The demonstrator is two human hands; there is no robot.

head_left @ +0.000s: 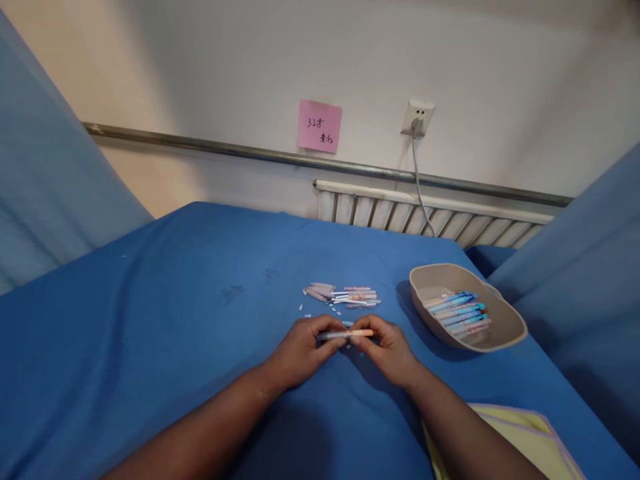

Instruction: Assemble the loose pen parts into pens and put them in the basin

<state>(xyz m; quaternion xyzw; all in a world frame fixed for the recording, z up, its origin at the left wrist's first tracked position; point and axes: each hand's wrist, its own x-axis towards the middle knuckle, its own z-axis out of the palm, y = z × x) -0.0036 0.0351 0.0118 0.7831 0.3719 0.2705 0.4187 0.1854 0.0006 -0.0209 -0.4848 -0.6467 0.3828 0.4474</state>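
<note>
Between both hands, low over the blue cloth (200,320), a slim pen (349,335) lies level, greyish at its left end and orange at its right. My left hand (306,348) pinches the grey end between thumb and fingers. At the orange end, the fingers of my right hand (387,348) are closed on the same pen. Just beyond the hands lies a loose pile of pen parts (350,296), with pale barrels and thin white refills. Small white bits are scattered around the pile. A small light-blue piece (347,323) shows behind the fingertips, partly hidden.
To the right stands a beige basin (515,327) holding several pens (460,312) with blue and clear ends. A yellow item with purple edging (525,433) lies at lower right, partly under my right forearm. Blue curtains hang on both sides; a radiator (390,207) is behind.
</note>
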